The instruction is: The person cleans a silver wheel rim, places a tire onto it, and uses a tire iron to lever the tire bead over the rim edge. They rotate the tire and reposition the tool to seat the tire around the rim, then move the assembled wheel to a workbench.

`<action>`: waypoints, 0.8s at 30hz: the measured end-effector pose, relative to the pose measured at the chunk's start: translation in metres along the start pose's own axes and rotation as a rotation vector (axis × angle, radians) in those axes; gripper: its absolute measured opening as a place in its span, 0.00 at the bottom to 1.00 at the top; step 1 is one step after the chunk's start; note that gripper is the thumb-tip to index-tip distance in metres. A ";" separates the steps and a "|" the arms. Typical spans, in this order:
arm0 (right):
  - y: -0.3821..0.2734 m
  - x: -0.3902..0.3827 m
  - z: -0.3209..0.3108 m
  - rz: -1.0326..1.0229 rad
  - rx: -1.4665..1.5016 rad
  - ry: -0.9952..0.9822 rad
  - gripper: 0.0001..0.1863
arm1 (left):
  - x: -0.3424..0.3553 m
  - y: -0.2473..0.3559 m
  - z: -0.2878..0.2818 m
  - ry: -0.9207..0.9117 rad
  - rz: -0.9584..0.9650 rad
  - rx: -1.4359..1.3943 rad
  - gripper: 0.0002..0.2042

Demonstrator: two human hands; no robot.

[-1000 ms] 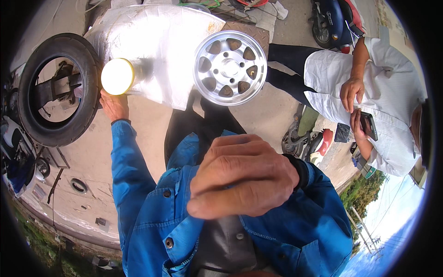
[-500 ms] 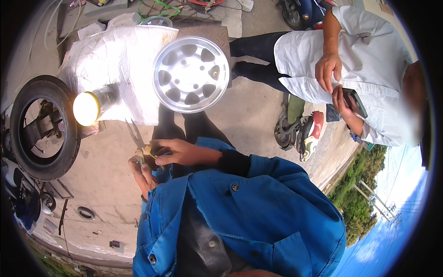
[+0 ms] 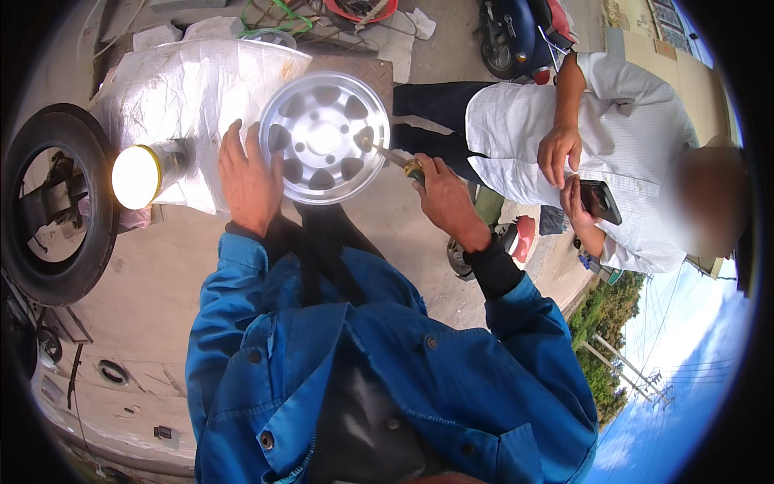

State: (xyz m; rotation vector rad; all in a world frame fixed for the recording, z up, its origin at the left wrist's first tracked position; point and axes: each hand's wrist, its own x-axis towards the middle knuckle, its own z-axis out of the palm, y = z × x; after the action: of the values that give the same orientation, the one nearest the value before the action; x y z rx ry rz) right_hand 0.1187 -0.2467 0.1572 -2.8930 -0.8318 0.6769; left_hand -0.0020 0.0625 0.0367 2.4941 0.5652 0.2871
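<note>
A shiny silver wheel rim [image 3: 326,137] with several cut-out holes lies face up in front of me. My left hand [image 3: 248,181] rests against its left edge, fingers stretched out and thumb along the rim's side. In my right hand [image 3: 443,194] is a screwdriver [image 3: 414,171] with a yellow and green handle, my fingers wrapped round it. Its metal shaft points left, with the tip at a hole on the rim's right side. Whether the tip touches the metal is too small to tell.
Left of the rim, a white sheet [image 3: 193,81] bears a clear jar with a yellow-edged lid [image 3: 137,177]. A black tyre [image 3: 101,242] stands farther left. On the right, a person in a white shirt [image 3: 580,161] holds a phone [image 3: 601,202]. Behind stands a blue scooter [image 3: 512,36].
My hands were together near my lap around the screwdriver. They have parted and moved forward: the left to the rim's left edge, the right with the screwdriver to its right side.
</note>
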 end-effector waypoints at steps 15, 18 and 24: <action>0.025 0.115 -0.014 -0.673 -1.109 0.176 0.27 | -0.020 -0.016 0.082 0.090 -0.306 -0.190 0.28; 0.020 0.124 -0.007 -0.757 -1.167 0.147 0.22 | -0.027 -0.006 0.085 0.138 -0.362 -0.213 0.28; -0.006 0.147 -0.025 -1.025 -1.284 -0.083 0.15 | -0.037 0.015 0.099 0.285 -0.487 -0.240 0.26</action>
State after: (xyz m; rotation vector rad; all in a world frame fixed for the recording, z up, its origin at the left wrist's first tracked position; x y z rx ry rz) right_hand 0.2382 -0.1639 0.1221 -2.3245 -3.2832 0.0750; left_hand 0.0015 -0.0121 -0.0390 2.0196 1.1551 0.4869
